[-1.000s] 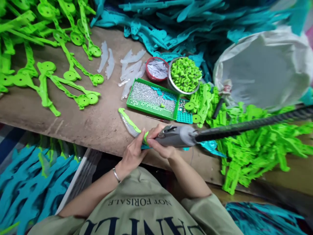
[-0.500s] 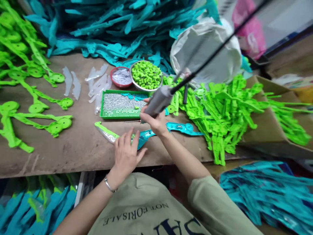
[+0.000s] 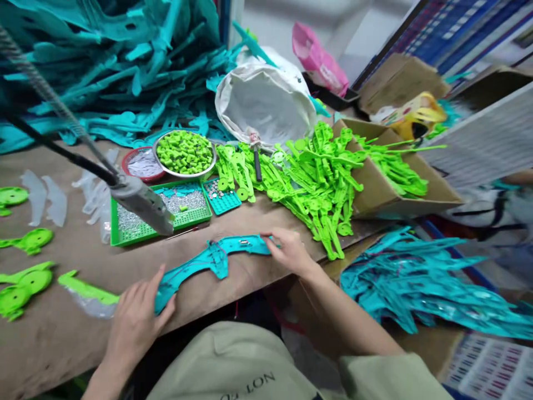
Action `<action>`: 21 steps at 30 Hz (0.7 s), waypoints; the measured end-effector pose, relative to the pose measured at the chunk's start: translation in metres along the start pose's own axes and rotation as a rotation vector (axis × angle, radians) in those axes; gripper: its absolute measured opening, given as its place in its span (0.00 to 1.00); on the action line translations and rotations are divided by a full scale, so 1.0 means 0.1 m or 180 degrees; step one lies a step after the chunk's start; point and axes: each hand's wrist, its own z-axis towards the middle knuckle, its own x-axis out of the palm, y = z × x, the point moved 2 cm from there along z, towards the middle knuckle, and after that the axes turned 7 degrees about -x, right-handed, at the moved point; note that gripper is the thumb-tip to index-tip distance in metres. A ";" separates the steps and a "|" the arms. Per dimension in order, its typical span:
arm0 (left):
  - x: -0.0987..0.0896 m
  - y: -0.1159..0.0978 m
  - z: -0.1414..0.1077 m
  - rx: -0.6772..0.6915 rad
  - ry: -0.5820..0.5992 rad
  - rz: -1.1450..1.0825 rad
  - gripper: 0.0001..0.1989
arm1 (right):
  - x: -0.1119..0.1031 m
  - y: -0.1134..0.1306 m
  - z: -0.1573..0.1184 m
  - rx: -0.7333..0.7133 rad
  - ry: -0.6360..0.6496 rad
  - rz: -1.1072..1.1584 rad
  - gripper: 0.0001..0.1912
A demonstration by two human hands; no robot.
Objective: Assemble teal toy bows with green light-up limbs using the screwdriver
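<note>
A curved teal plastic part (image 3: 195, 263) lies across the front of the table, with a green and clear piece (image 3: 89, 294) at its left end. My left hand (image 3: 139, 308) is closed over the part's left portion, thumb at the near edge. At the right end, my right hand (image 3: 288, 250) pinches the teal tip between thumb and fingers. The grey powered screwdriver (image 3: 144, 205) hangs from its cable over the green tray (image 3: 161, 235) of small metal screws, touched by neither hand.
Behind the tray stand a metal bowl of green pieces (image 3: 184, 153) and a red basket (image 3: 144, 164). Green parts (image 3: 308, 183) pile up at the right beside a cardboard box (image 3: 400, 208). A teal heap (image 3: 108, 66) fills the back left.
My right hand has let go of the screwdriver and moved right to grip the teal part's end. The screwdriver now hangs free. The camera view has turned right.
</note>
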 end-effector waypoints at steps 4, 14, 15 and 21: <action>-0.17 0.27 -0.20 -0.0086 0.0066 -0.0172 0.35 | -0.33 -0.51 -0.09 0.0206 -0.0286 -0.0723 0.11; -0.36 0.52 -0.33 -0.0315 0.0348 -0.0258 0.35 | -0.39 -1.12 0.54 0.0270 0.0426 -0.2163 0.22; -0.38 0.50 -0.33 -0.0386 0.0337 -0.0286 0.36 | -0.36 -1.14 0.60 0.0250 0.0588 -0.2253 0.23; -0.60 0.33 -0.33 -0.0841 0.0082 -0.0527 0.36 | -0.50 -1.29 0.73 0.0001 0.0300 -0.2049 0.18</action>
